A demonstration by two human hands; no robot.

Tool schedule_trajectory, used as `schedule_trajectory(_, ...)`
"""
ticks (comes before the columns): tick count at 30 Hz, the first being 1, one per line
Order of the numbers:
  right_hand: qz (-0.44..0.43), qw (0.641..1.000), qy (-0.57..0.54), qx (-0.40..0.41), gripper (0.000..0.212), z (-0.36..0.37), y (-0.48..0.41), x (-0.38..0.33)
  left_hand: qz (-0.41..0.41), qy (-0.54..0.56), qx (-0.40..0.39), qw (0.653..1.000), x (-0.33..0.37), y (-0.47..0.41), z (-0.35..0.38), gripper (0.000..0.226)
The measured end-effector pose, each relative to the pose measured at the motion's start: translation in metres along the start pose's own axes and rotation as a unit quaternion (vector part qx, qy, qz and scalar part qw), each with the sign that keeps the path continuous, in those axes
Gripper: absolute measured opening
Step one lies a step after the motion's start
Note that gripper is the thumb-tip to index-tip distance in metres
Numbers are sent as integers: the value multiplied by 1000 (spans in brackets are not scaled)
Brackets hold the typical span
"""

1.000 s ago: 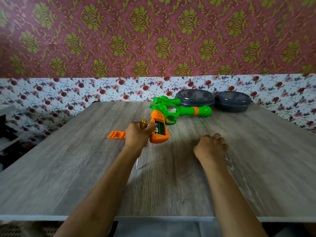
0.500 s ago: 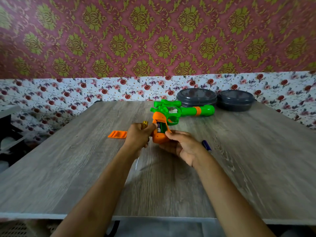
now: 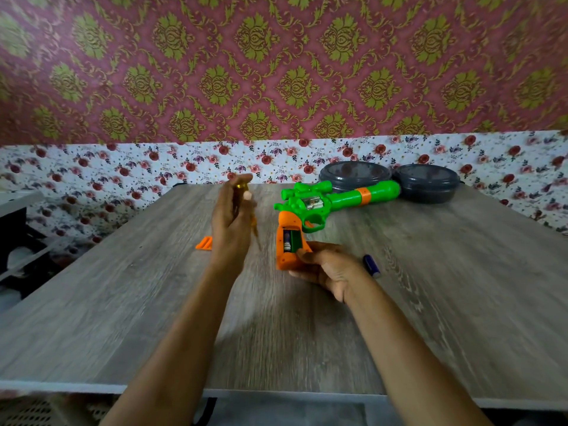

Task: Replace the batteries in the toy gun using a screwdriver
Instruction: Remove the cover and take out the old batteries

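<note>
The green and orange toy gun lies on the wooden table, its barrel pointing right. The orange grip's battery compartment is uncovered, and one battery shows inside. My right hand holds the bottom of the grip, thumb on its edge. My left hand, blurred by motion, is raised left of the gun and holds the screwdriver, yellow handle up. The orange battery cover lies on the table just left of that hand. A loose blue battery lies right of my right hand.
Two dark round lidded containers stand at the table's far edge behind the gun barrel. A floral-papered wall rises behind the table. The table's near edge runs across the bottom of the view.
My left hand has let go of the gun grip and lifted up and left with the screwdriver. My right hand has come over to the grip and now holds it alone.
</note>
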State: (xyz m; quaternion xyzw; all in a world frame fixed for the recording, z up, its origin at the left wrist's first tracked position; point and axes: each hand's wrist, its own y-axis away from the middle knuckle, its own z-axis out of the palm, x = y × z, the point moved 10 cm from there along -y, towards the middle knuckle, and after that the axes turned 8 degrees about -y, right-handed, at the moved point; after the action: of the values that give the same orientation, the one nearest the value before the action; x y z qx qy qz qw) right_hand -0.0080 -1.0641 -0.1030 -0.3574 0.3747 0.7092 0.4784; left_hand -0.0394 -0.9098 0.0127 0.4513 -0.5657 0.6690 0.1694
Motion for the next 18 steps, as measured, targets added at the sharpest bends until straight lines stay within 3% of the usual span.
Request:
schedule_trajectory(3, -18, 999, 32, 13, 24, 0, 4, -3, 95, -12, 45, 994, 19, 2, -7, 22)
schedule_trajectory(7, -43, 997, 65, 10, 34, 2, 7, -9, 110, -32, 101, 988, 21, 3, -19, 24)
schedule_trajectory(10, -44, 997, 66, 13, 24, 4, 10, -11, 126, -45, 80, 988, 24, 5, -14, 22)
schedule_trajectory(18, -40, 998, 35, 40, 26, -1, 14, -13, 159, -67, 56, 983, 34, 9, -9, 21)
